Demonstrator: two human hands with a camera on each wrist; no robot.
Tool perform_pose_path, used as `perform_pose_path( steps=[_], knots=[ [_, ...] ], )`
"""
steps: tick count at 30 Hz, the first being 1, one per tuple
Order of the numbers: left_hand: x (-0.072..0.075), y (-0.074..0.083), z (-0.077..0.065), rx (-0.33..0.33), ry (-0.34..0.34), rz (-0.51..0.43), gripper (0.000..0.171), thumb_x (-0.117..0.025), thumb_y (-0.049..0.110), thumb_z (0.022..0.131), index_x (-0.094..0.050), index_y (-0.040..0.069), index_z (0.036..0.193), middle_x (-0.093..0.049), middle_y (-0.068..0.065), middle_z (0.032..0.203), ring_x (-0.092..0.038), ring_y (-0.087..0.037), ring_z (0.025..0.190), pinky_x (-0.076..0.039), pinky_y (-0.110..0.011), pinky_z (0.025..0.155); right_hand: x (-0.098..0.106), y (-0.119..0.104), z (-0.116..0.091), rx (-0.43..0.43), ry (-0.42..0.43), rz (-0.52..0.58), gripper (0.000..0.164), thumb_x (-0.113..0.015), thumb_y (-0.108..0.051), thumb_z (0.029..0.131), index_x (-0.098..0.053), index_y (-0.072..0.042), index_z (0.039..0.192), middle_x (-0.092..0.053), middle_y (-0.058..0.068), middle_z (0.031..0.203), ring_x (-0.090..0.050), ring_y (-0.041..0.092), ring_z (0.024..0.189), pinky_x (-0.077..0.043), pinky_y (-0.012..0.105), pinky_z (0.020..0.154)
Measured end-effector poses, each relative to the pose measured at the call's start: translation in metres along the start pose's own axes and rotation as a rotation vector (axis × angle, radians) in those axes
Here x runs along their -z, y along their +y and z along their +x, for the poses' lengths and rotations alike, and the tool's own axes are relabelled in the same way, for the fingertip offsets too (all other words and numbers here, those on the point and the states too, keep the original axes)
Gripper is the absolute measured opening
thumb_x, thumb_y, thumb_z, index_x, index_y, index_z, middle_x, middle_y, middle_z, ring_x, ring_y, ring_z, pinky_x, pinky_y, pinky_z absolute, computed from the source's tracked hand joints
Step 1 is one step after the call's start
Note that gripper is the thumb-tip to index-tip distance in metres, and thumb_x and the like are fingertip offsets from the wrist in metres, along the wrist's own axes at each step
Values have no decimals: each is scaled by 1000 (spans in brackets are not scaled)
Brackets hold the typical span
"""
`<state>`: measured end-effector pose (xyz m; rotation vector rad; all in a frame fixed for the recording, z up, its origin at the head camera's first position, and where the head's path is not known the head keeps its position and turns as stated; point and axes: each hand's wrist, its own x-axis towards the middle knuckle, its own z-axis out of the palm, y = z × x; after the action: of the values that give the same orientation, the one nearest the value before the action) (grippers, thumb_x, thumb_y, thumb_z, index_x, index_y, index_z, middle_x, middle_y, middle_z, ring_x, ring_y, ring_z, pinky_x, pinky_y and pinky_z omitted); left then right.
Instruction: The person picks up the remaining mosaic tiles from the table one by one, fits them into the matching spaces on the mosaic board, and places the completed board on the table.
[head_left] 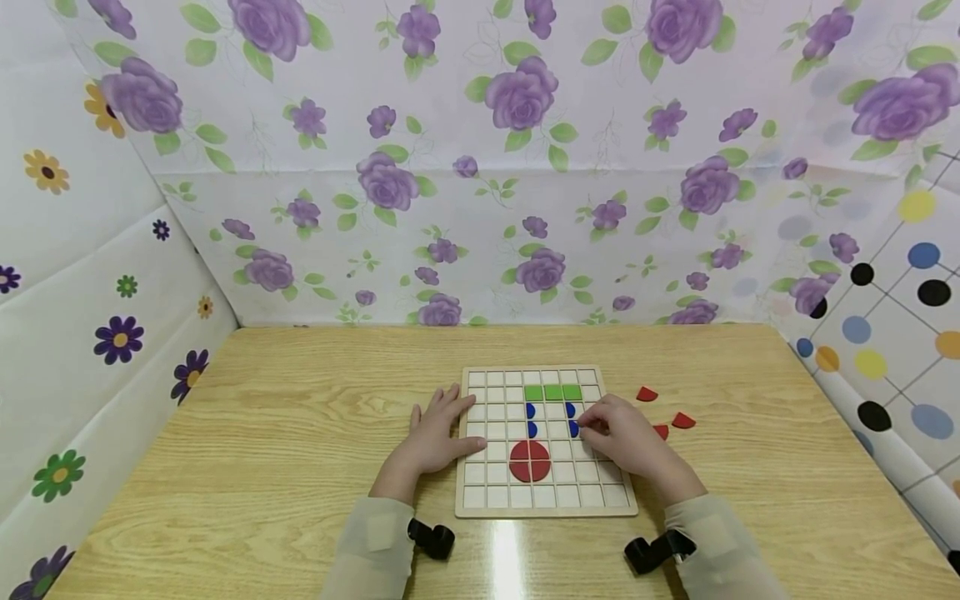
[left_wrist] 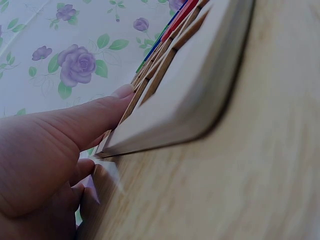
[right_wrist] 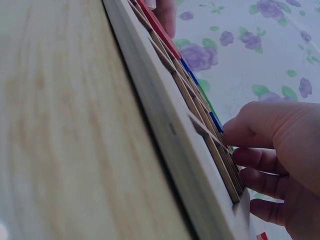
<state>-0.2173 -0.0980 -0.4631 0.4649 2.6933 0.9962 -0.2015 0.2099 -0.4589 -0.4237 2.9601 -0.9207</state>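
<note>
A square wooden grid board [head_left: 495, 512] lies on the table. My left hand [head_left: 435, 437] rests at its left edge, fingers spread; the thumb [left_wrist: 107, 112] lies over the rim in the left wrist view. My right hand [head_left: 618, 429] is over the board's right side, thumb and fingertips pinching a blue half-circle piece [head_left: 573, 429]. That blue piece [right_wrist: 216, 122] also shows beside the thumb in the right wrist view. Another blue half-circle [head_left: 570, 410] sits just above it, and two more sit in a column to the left. Green squares [head_left: 552, 392] form a row above them; red quarter pieces [head_left: 529, 461] form a circle below.
Loose red quarter pieces lie right of the board: one farther back [head_left: 647, 393], one to the right [head_left: 683, 421], and one [head_left: 661, 432] partly behind my right hand. Flower-printed cloth [head_left: 465, 217] stands along the table's back edge, with more patterned cloth at both sides.
</note>
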Motion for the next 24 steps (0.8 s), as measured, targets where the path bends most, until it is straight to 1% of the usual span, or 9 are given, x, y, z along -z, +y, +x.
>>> perform_pose_path(
  steps=[3,10,20,24],
  knots=[
    [0,0,0,3,2,7,72,-68,40,85,-37,18,147,-14,-10,159,0,-33,147,10,-60,113,0,0,0,-2,-4,4,11,-67,-16,86,-72,-12,95,-58,0,91,-49,11,79,-45,28,71],
    [-1,0,1,15,10,-14,73,-70,40,84,-39,19,146,-16,-11,159,0,-32,148,10,-59,113,0,3,0,27,14,25,11,-66,-16,87,-72,-12,95,-61,1,94,-52,11,82,-47,30,73],
    [-2,-2,2,3,9,-1,73,-68,41,85,-37,19,147,-15,-10,159,0,-32,148,10,-60,113,2,5,1,-23,12,68,11,-66,-18,88,-71,-12,97,-62,2,95,-51,13,81,-47,30,72],
    [-2,-3,2,2,10,-3,73,-68,41,84,-38,19,147,-15,-11,159,0,-32,148,10,-60,113,3,5,0,-27,21,81,12,-66,-17,88,-71,-11,97,-62,2,95,-52,12,80,-47,29,72]
  ],
)
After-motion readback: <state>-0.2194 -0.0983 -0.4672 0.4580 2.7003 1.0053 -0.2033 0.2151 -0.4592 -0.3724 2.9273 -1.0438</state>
